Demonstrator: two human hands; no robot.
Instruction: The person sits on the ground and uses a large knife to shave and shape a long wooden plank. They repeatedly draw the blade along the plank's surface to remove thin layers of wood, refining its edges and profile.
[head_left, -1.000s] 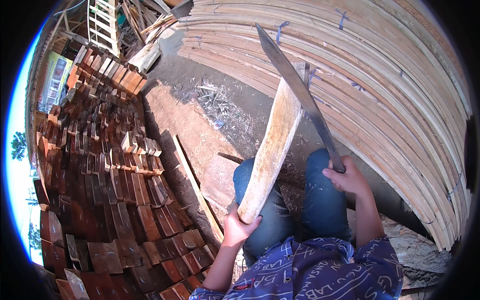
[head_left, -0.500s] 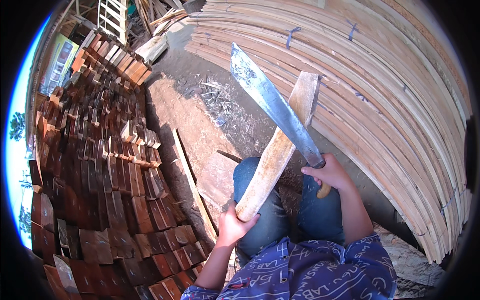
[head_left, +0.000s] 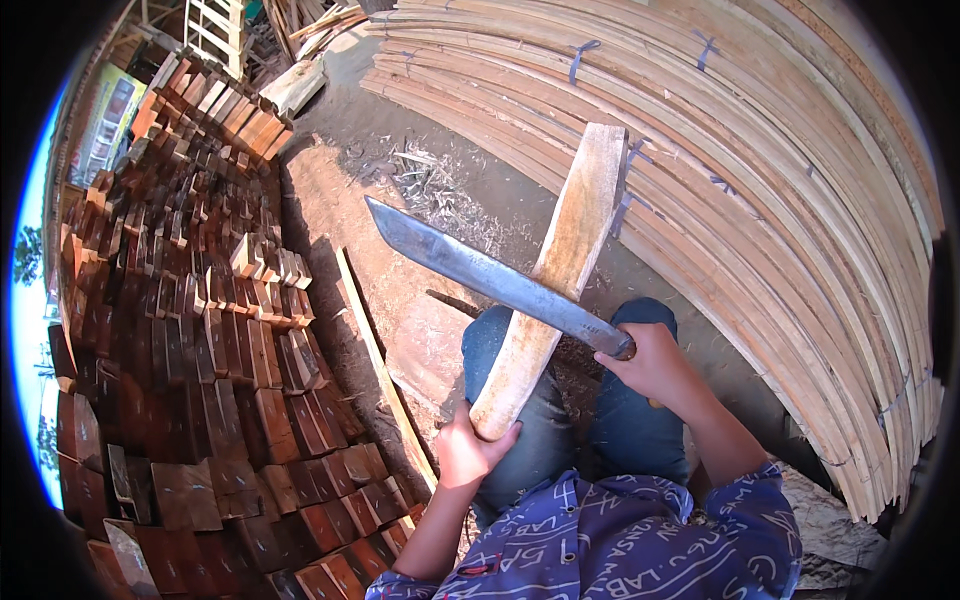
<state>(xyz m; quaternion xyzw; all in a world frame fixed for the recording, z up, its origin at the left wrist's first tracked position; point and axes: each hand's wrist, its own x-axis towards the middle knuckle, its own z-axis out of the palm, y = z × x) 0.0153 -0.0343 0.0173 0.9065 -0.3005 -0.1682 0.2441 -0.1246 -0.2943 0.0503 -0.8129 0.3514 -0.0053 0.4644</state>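
Note:
My left hand point(head_left: 466, 450) grips the near end of a pale, rough piece of wood point(head_left: 570, 235), which slants up and away to the right over my knees. In my right hand point(head_left: 650, 358) is the handle of a machete point(head_left: 490, 282), its fingers wrapped round it. The broad grey blade lies across the middle of the wood and points to the far left; whether it touches the wood I cannot tell. Most of the handle is hidden by my right hand.
Dark red-brown wood blocks point(head_left: 190, 400) are stacked along the left. Tied bundles of long pale slats point(head_left: 760, 190) curve along the right. A thin strip of wood point(head_left: 385, 370) lies on the ground beside the blocks, and wood shavings point(head_left: 445, 190) lie farther off.
The machete has swung down leftward, from pointing steeply away to lying more level across the wood. The wood's far end has shifted slightly left and away. Both hands keep their grips.

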